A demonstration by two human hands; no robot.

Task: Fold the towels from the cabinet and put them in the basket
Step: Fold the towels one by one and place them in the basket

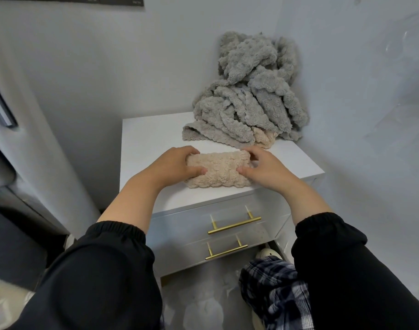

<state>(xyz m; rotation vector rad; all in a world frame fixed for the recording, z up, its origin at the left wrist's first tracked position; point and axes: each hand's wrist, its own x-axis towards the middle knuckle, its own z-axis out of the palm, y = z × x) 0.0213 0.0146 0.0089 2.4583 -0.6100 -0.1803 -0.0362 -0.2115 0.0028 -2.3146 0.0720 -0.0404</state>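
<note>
Both hands hold a small folded beige towel [218,169] by its short ends. The left hand [177,163] curls round the left end, fingers over the far edge and thumb pressed on the near top. The right hand [263,167] grips the right end the same way, fingers wrapped over the far corner and thumb lying on the top. The towel is a thick, tidy rectangle lying flat on the near part of the white cabinet top [151,136], close to the front edge.

Farther back and to the right, a loose heap of grey towels [249,96] is piled on the cabinet against the wall corner. A bit of another beige cloth [263,139] pokes out from under the heap's near edge, just beyond the right hand.

Below the top, two drawer fronts carry a gold upper handle [234,222] and a gold lower handle [226,252]; what the drawers hold is hidden. Black sleeves [96,270] cover both forearms. Lower right show plaid trousers [275,289] and a pale slipper [266,253].
</note>
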